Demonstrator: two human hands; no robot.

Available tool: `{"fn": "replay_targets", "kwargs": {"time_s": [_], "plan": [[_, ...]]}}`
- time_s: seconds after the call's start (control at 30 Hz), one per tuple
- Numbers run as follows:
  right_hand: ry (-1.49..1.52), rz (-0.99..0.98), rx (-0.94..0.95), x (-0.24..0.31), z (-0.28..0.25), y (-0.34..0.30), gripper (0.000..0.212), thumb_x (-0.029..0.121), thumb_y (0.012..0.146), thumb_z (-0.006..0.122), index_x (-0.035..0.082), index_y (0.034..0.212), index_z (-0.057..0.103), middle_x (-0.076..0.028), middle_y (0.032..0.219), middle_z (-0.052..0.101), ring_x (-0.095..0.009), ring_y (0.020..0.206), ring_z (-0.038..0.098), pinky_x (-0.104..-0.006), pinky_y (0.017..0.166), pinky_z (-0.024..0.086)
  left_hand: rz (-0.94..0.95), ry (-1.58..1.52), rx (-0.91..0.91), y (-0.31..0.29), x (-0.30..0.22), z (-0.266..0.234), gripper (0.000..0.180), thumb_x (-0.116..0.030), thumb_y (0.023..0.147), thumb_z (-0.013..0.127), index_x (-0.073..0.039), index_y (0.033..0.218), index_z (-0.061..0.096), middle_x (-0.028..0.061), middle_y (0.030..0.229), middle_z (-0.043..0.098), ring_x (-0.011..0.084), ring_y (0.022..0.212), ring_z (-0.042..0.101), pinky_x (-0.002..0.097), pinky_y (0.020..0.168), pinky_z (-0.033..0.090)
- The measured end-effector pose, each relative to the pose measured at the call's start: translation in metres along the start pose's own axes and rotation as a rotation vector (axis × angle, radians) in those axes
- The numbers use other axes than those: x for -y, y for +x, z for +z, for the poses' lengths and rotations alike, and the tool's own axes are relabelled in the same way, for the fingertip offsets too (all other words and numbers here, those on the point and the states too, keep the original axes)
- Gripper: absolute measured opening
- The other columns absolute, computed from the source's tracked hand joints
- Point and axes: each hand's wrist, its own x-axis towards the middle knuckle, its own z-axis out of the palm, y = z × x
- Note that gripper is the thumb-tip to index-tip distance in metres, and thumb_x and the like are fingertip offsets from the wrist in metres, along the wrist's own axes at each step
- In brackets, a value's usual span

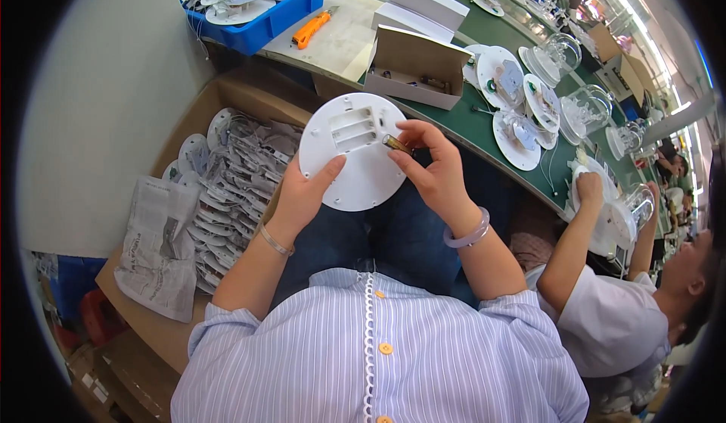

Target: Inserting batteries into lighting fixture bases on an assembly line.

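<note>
One left hand (pixel 308 187) — thumb on disc (pixel 367 181), other fingers hidden; disc above lap (pixel 370 235), slots (pixel 354 129) facing up. One battery (pixel 395 144), pinched by thumb and fingers of right hand (pixel 439 167) — a slack pinch could drop it.

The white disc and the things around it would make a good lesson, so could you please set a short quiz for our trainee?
1. Which holds the battery, the left grip or the right grip?
2. True or false: the orange cutter lies outside the blue bin.
3. On the white disc, the battery compartment is: A covered by a lid; B uncovered; C hidden by fingers.

Key: 1. the right grip; 2. true; 3. B.
</note>
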Motion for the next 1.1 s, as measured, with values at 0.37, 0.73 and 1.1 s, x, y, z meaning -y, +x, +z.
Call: {"fn": "replay_targets", "kwargs": {"time_s": [0.37, 0.73, 1.1], "plan": [[-0.410, -0.230, -0.082, 0.003, -0.007, 0.001, 0.017, 0.005, 0.067, 0.066, 0.001, 0.082, 0.060, -0.008, 0.078, 0.055, -0.015, 0.064, 0.054, -0.0231, 0.057, 0.044, -0.040, 0.037, 0.102, -0.012, -0.005, 0.014, 0.031, -0.017, 0.079, 0.057, 0.001, 0.103, 0.050, 0.0076, 0.091, 0.058, 0.0109, 0.080, 0.056, 0.0226, 0.069, 0.045], [-0.484, -0.324, -0.095, 0.012, 0.019, -0.008, 0.019, 0.000, 0.066, 0.061, 0.002, 0.085, 0.058, -0.011, 0.083, 0.057, -0.024, 0.072, 0.056, -0.0300, 0.064, 0.047, 0.059, 0.260, 0.094, -0.023, 0.006, 0.030, 0.030, -0.017, 0.078, 0.057, 0.001, 0.102, 0.051, 0.0096, 0.089, 0.059, 0.0128, 0.078, 0.057, 0.0234, 0.067, 0.045], [-0.633, -0.327, 0.032, 0.012, 0.018, -0.020, 0.031, 0.003, 0.070, 0.056, 0.005, 0.100, 0.055, -0.012, 0.098, 0.051, -0.025, 0.083, 0.050, -0.0327, 0.075, 0.041, -0.197, -0.087, 0.111, -0.025, 0.009, 0.022, 0.030, -0.017, 0.081, 0.055, 0.002, 0.103, 0.050, 0.0076, 0.092, 0.058, 0.0117, 0.079, 0.057, 0.0223, 0.068, 0.046]]}}
